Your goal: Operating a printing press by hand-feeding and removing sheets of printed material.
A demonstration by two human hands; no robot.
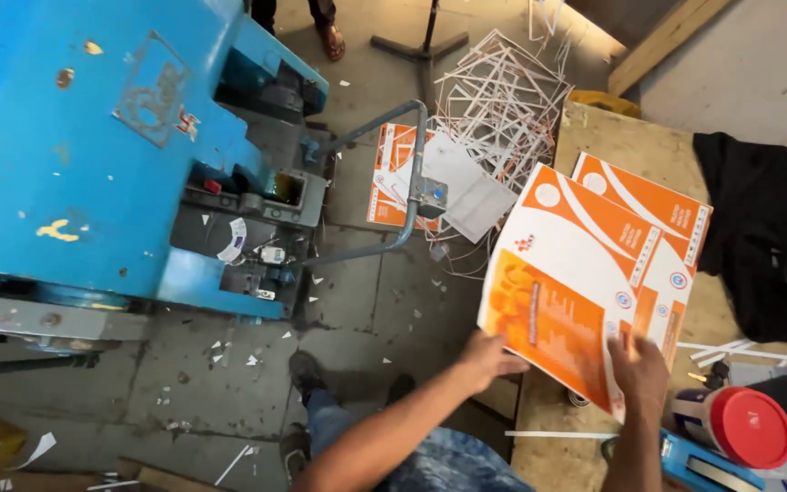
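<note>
Concrete floor [348, 310] strewn with paper scraps lies below; nearest, the left hand [487, 357] and right hand [638, 369] each close their fingers on the lower edge of an orange-and-white printed sheet stack [576, 282], held above the wooden desk's [630, 146] left edge. Risk: loose sheets may fan and slide floorward, since only one edge is gripped. Beyond, trimmings [498, 100] and the blue machine [93, 137] leave only a narrow floor strip open.

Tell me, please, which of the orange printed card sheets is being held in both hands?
The large sheet nearest the person, gripped at its lower edge by left hand and right hand. Another sheet lies beneath it; a third sheet lies on the floor.
</note>
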